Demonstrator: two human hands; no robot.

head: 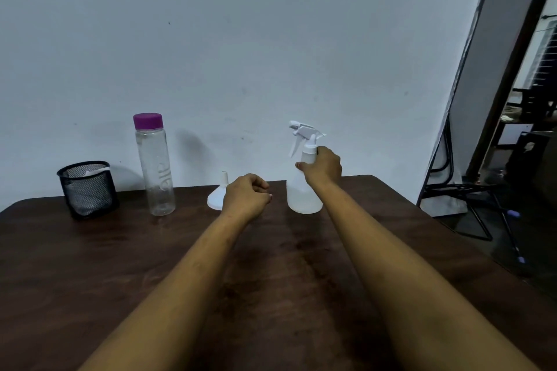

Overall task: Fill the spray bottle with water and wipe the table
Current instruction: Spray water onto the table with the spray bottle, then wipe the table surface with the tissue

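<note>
Right hand clamped around the neck of the spray bottle, just below the white trigger head, fingers curled behind it and thumb across the near side. Spray bottle upright on the dark wooden tabletop, close to the far edge and toward the far right corner, nozzle aimed left. Translucent body, fill level impossible to judge.

Left hand drawn into a loose fist, fingers folded together, gripping nothing visible, near the middle of the far edge and just left of the spray bottle without touching it. Unclear whether resting on the wood or held above it.

Right behind that fist, partly hidden by it: a white funnel, wide mouth down, spout up. Further left along the far edge, a tall clear water bottle with a purple cap, upright, closed. Near the far left corner, a black mesh cup with something pale inside, too indistinct to name.
</note>
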